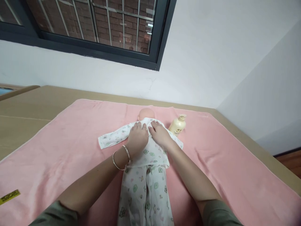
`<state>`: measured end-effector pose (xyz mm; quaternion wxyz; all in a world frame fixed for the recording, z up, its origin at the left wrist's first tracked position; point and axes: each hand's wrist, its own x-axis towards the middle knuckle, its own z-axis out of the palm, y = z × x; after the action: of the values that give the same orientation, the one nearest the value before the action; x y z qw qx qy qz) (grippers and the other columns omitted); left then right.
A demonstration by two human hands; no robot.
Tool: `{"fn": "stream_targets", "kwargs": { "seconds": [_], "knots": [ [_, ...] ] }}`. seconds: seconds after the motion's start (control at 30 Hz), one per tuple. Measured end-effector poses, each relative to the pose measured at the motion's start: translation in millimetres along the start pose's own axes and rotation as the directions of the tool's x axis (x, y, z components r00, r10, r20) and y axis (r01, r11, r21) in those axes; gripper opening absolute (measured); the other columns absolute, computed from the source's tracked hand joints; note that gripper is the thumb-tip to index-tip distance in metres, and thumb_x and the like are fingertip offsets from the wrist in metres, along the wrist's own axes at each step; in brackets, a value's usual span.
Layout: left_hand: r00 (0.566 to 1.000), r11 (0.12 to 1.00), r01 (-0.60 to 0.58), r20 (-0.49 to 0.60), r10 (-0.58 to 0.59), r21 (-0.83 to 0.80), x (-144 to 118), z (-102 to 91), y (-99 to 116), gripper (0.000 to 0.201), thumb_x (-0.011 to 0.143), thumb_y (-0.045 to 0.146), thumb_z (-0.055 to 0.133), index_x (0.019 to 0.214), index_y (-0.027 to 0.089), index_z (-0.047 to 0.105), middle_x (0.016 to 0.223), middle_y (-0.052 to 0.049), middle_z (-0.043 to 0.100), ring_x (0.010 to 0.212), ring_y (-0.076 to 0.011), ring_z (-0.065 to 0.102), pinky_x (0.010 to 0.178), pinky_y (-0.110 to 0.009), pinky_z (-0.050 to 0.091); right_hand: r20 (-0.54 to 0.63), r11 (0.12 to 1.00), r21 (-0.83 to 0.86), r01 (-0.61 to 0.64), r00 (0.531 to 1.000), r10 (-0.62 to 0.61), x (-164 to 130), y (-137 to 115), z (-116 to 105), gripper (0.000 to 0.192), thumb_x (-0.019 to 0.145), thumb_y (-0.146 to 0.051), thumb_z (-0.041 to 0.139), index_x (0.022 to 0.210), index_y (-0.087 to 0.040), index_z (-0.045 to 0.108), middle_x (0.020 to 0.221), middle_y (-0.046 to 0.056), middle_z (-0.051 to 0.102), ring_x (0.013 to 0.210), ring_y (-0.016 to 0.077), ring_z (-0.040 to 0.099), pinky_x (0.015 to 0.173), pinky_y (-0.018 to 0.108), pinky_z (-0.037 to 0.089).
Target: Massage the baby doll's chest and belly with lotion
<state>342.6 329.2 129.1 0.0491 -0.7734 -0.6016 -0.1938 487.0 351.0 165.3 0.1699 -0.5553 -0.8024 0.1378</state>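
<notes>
A baby doll lies stretched out in a white printed top (pixel 150 155) and matching trousers (pixel 156 191). Its bald head (pixel 146 113) points away from me, and no facial features show. My left hand (pixel 138 138), with a bangle (pixel 127 154) at the wrist, rests on the upper part of the top, fingers extended. Beside it my right hand (pixel 160 135) lies on the other shoulder area, fingers also laid out on the cloth. One sleeve (pixel 113 138) spreads to the left; the right sleeve is partly hidden behind my right hand and forearm.
A cream pump bottle (pixel 178 125) stands right of the doll on a pink blanket (pixel 70 150). The blanket covers much of a tan table (pixel 28 106) against a white wall (pixel 199 62). A barred window (pixel 103 28) is above, and a yellow label (pixel 9 196) lies at lower left.
</notes>
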Motion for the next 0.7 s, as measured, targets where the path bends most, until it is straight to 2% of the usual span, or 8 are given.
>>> {"fn": "stream_targets", "kwargs": {
  "seconds": [0.07,0.17,0.3,0.4,0.53,0.7],
  "knots": [
    [0.999,1.000,-0.020,-0.029,0.020,-0.001,-2.2,-0.8,3.3,0.048,0.100,0.022,0.039,0.141,0.003,0.052,0.143,-0.028,0.055,0.138,-0.0371,0.048,0.109,-0.050,0.042,-0.027,0.998,-0.046,-0.032,0.999,0.031,2.6,1.0,3.5,0.046,0.107,-0.032,0.039,0.142,-0.005,0.054,0.154,0.019,0.044,0.147,0.0309,0.035,0.120,0.042,0.029],
    [0.998,0.997,-0.048,-0.031,0.047,-0.053,5.7,-0.9,-6.0,0.046,0.100,0.025,0.039,0.137,0.005,0.056,0.140,-0.024,0.058,0.134,-0.0342,0.052,0.111,-0.048,0.041,-0.045,0.990,-0.131,-0.044,0.998,0.038,-2.6,-6.2,9.6,0.048,0.107,-0.029,0.038,0.144,-0.001,0.052,0.152,0.021,0.046,0.146,0.0316,0.037,0.121,0.041,0.027],
    [0.996,0.982,-0.066,0.043,0.075,-0.176,23.7,-1.0,-29.3,0.043,0.100,0.030,0.038,0.133,0.010,0.058,0.137,-0.018,0.062,0.130,-0.0289,0.056,0.111,-0.044,0.042,-0.048,0.986,-0.164,-0.034,0.998,0.027,-18.6,-23.3,14.0,0.046,0.105,-0.023,0.038,0.143,-0.001,0.053,0.149,0.022,0.049,0.145,0.0302,0.038,0.120,0.040,0.029],
    [0.993,0.977,-0.063,0.084,0.081,-0.203,28.1,-2.5,-34.7,0.043,0.101,0.030,0.036,0.133,0.010,0.057,0.137,-0.017,0.063,0.129,-0.0284,0.057,0.110,-0.045,0.042,-0.044,0.992,-0.125,-0.009,0.999,0.003,-22.8,-27.5,12.4,0.044,0.104,-0.021,0.040,0.141,-0.006,0.057,0.148,0.019,0.051,0.144,0.0298,0.040,0.119,0.040,0.031],
    [0.999,0.996,-0.008,0.047,0.012,-0.089,16.0,-5.9,-16.1,0.044,0.101,0.028,0.037,0.137,0.008,0.055,0.142,-0.021,0.058,0.134,-0.0336,0.053,0.110,-0.051,0.041,-0.048,0.999,-0.050,-0.001,0.999,-0.002,-8.9,-11.2,9.0,0.044,0.106,-0.023,0.037,0.143,-0.006,0.055,0.150,0.018,0.050,0.144,0.0286,0.040,0.119,0.038,0.030],
    [1.000,0.999,0.008,0.010,-0.009,0.045,-4.3,-9.3,12.8,0.047,0.099,0.021,0.039,0.140,0.002,0.052,0.142,-0.028,0.056,0.134,-0.0383,0.051,0.104,-0.050,0.043,-0.044,0.999,-0.034,-0.037,0.998,0.036,9.1,10.6,12.4,0.049,0.107,-0.032,0.039,0.147,-0.005,0.048,0.155,0.016,0.044,0.148,0.0311,0.032,0.121,0.042,0.025]
  ]
}}
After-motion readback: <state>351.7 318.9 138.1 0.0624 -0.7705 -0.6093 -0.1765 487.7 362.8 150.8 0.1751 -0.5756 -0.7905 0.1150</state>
